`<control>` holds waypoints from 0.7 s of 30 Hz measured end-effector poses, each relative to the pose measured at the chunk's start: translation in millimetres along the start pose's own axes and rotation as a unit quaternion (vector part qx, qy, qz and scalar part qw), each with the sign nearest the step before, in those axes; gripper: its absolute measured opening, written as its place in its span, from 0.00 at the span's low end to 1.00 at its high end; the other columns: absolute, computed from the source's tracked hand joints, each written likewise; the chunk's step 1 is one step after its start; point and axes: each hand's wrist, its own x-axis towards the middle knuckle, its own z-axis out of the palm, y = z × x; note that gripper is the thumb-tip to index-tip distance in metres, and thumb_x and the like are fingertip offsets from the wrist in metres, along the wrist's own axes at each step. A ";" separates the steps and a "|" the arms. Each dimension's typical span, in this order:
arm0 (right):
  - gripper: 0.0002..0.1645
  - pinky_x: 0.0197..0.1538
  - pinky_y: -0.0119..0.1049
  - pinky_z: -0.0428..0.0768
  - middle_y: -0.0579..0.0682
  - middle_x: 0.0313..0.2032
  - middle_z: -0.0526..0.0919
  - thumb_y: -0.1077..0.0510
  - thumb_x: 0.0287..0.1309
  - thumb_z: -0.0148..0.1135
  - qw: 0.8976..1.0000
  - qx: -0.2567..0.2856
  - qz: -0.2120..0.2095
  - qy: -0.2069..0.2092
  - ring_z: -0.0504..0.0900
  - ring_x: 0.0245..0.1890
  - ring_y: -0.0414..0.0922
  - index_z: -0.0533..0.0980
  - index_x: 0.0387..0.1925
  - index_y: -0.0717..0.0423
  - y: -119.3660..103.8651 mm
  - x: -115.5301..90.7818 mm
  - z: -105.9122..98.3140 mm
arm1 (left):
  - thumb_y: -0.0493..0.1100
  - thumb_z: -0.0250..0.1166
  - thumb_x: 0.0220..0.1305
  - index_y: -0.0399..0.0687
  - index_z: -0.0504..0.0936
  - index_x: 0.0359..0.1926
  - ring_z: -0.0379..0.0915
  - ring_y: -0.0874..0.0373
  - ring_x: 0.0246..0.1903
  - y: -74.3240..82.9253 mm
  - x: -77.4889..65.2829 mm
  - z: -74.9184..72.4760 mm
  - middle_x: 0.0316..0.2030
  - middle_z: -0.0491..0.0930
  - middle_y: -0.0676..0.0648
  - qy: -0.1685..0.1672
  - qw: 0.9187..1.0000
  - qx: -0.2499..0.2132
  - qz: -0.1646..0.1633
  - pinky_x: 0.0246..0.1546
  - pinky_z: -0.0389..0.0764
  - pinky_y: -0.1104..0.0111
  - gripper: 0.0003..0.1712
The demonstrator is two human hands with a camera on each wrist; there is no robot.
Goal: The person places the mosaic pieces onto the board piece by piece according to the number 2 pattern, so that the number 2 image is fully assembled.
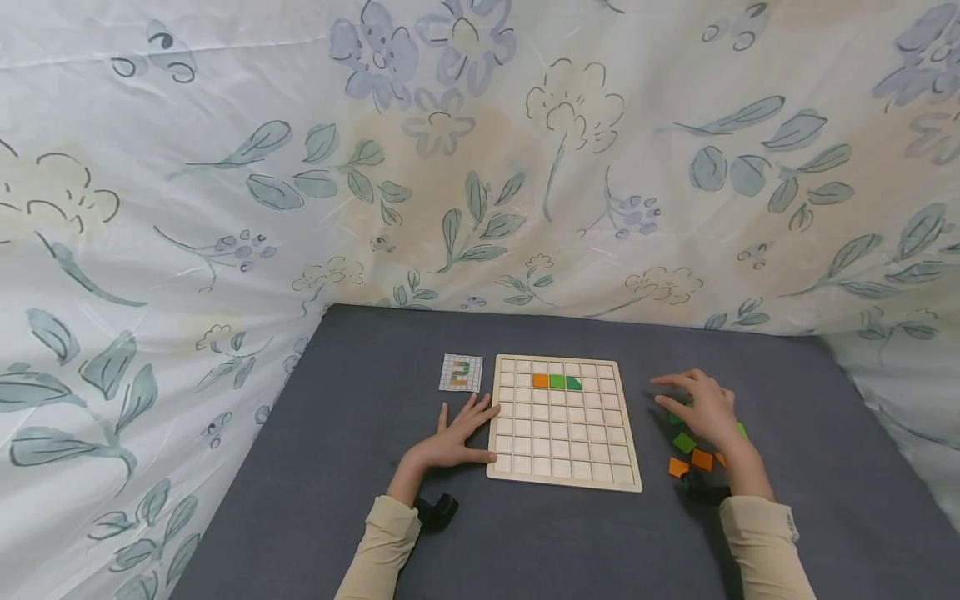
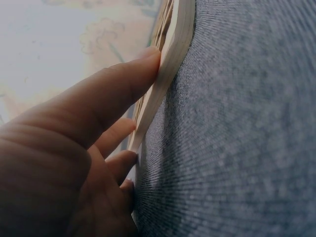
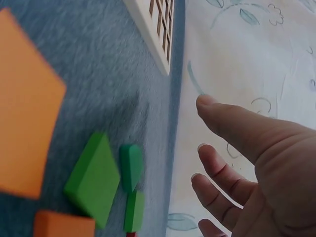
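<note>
Clock directions are centring on the pale wooden grid board (image 1: 542,428), which is lying flat on the dark grey cloth-covered table (image 1: 585,550). Through the head camera I am seeing three flat pieces sitting side by side in the second row from its 12 o'clock edge: an orange square tile (image 1: 540,381), a bright green square tile (image 1: 557,381) and a dark green tile with a cut-away corner (image 1: 572,383). At 9 o'clock the left hand (image 1: 448,443) is lying unclenched, its thumb and fingertips touching the board's edge. At 3 o'clock the right hand (image 1: 707,410) is hovering over loose orange and green tiles (image 1: 702,459), its thumb and fingers standing apart and grasping nothing. At 10 o'clock a small white card printed with a coloured grid pattern (image 1: 461,372) is lying just beside the board. Beyond the table, toward 12 o'clock, a white floral-patterned fabric sheet (image 1: 487,125) is hanging.
</note>
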 end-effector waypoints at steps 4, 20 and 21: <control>0.20 0.39 0.54 0.55 0.62 0.45 0.71 0.52 0.58 0.62 1.000 -0.009 0.011 -0.009 0.68 0.38 0.56 0.77 0.52 0.53 2.2 -4.1 -2.4 | 0.54 0.62 0.61 0.55 0.48 0.73 0.24 0.50 0.72 1.0 -0.6 -0.3 0.73 0.38 0.47 0.001 1.000 -0.002 0.002 0.61 0.15 0.42 0.45; 0.24 0.37 0.53 0.55 0.61 0.44 0.70 0.49 0.56 0.63 0.998 -0.022 0.044 -0.032 0.66 0.35 0.53 0.76 0.53 0.54 31.6 -19.7 -5.1 | 0.55 0.62 0.61 0.57 0.48 0.73 0.23 0.53 0.72 -1.5 -1.0 -0.1 0.73 0.37 0.49 -0.001 1.000 0.002 -0.002 0.61 0.15 0.43 0.45; 0.24 0.37 0.53 0.55 0.62 0.44 0.70 0.49 0.56 0.64 0.998 -0.024 0.047 -0.033 0.66 0.36 0.54 0.77 0.53 0.54 32.7 -20.7 -5.5 | 0.55 0.62 0.61 0.57 0.48 0.73 0.23 0.52 0.72 -1.7 -0.9 -0.1 0.73 0.37 0.49 -0.001 1.000 0.002 -0.002 0.61 0.15 0.43 0.45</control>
